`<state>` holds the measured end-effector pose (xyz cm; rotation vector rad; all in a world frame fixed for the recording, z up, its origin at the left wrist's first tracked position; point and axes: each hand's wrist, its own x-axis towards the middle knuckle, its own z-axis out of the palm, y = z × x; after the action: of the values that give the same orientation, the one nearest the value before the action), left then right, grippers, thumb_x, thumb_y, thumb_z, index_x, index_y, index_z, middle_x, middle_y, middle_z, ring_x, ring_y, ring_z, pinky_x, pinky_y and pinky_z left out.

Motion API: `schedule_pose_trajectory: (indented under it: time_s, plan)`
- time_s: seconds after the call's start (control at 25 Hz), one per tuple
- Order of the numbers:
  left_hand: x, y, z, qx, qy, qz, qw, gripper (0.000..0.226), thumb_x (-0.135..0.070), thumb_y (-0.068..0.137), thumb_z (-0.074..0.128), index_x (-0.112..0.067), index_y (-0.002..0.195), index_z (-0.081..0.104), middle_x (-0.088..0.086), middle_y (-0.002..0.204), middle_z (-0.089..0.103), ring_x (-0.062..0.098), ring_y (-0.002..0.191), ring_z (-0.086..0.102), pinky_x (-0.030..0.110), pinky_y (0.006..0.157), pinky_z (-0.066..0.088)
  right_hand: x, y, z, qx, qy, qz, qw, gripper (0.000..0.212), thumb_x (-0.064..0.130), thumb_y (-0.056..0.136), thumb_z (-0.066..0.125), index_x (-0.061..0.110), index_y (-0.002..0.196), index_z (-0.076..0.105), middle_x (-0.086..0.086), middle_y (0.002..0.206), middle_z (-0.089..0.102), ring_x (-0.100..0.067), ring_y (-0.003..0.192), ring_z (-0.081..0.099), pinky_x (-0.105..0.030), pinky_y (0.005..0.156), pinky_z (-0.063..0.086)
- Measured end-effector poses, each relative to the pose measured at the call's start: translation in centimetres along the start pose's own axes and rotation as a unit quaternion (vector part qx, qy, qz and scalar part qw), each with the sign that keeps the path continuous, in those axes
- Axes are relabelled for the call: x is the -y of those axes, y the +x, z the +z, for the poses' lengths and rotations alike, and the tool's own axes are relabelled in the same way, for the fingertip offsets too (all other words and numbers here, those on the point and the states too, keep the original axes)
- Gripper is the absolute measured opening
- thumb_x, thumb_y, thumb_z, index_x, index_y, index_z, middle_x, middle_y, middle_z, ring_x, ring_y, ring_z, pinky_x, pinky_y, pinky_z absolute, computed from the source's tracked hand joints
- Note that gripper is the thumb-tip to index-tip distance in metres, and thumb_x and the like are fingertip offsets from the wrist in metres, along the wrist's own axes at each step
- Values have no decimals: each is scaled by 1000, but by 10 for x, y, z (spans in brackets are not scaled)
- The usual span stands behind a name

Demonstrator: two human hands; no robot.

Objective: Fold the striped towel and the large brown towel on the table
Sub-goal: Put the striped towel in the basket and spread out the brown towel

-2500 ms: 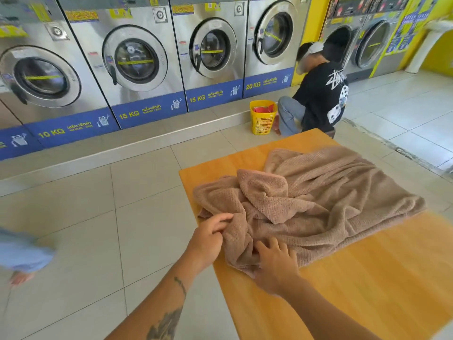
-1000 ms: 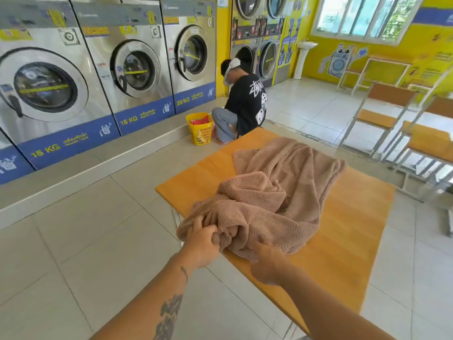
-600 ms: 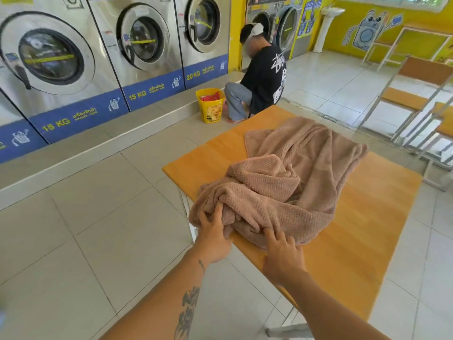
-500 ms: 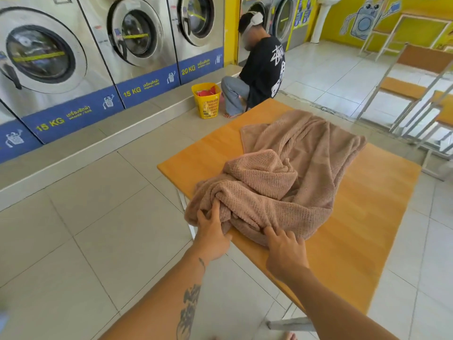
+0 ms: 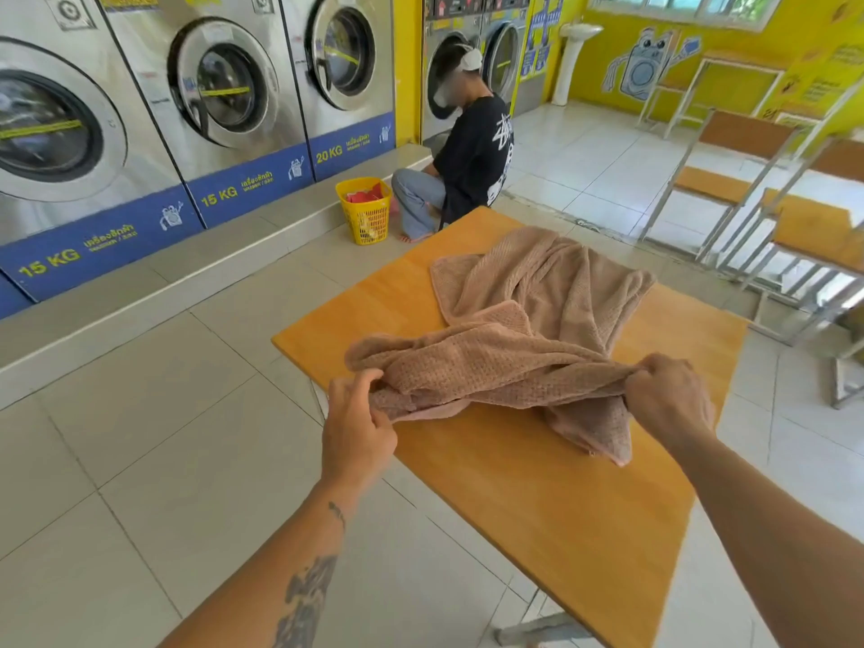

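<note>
Your left hand (image 5: 357, 425) pinches one end of the large brown towel (image 5: 523, 339); your right hand (image 5: 666, 397) is fisted around the other end. The near edge is stretched between them above the wooden table (image 5: 537, 498). The remainder lies crumpled on the tabletop beyond.

You see washing machines (image 5: 219, 91) upper left, pale tiled floor (image 5: 140, 437), yellow wall (image 5: 729, 44) and chairs (image 5: 729, 180) upper right.
</note>
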<state>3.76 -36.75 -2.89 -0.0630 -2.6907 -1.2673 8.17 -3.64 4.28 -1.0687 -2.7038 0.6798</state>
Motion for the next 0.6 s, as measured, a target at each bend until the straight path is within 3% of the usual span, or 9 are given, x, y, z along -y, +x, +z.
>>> schedule_pose_trajectory:
  time_s: [0.08, 0.2, 0.36, 0.48, 0.6]
  plan:
    - [-1, 0, 1, -13, 1, -11, 1000, 39, 2, 89, 51, -27, 116, 54, -1, 118, 42, 21, 97, 55, 28, 71, 53, 0, -17, 15, 16, -22, -7, 1000, 32, 31, 80, 53, 22, 110, 55, -10, 117, 52, -37, 109, 48, -52, 95, 44]
    - [-7, 4, 2, -7, -14, -30, 999, 30, 1, 91, 49, -24, 106, 57, -3, 112, 44, 19, 98, 53, 27, 73, 49, 9, -54, 49, 95, -70, -128, 985, 59, 22, 73, 57, 27, 130, 43, -7, 132, 43, -35, 124, 38, -51, 102, 37]
    - [-9, 5, -1, 88, 3, 14, 996, 37, 4, 88, 45, -27, 99, 61, -4, 107, 53, 18, 97, 56, 28, 77, 52, 17, -79, 87, 228, -207, -153, 939, 76, 30, 76, 58, 34, 143, 23, -9, 138, 30, -38, 131, 27, -59, 107, 28]
    - [-5, -5, -2, 128, 27, 62, 989, 42, 6, 89, 44, -28, 105, 63, -8, 108, 51, 11, 98, 53, 12, 73, 42, 17, -78, 94, 229, -302, -131, 916, 52, 36, 86, 52, 32, 137, 42, -9, 136, 35, -38, 130, 31, -58, 106, 30]
    - [3, -12, -8, 127, 70, 76, 987, 38, 4, 89, 47, -27, 105, 59, -9, 107, 47, 10, 93, 51, 20, 72, 47, 5, -54, 84, 184, -373, -82, 906, 46, 36, 90, 44, 27, 134, 54, -8, 142, 43, -36, 132, 36, -56, 106, 29]
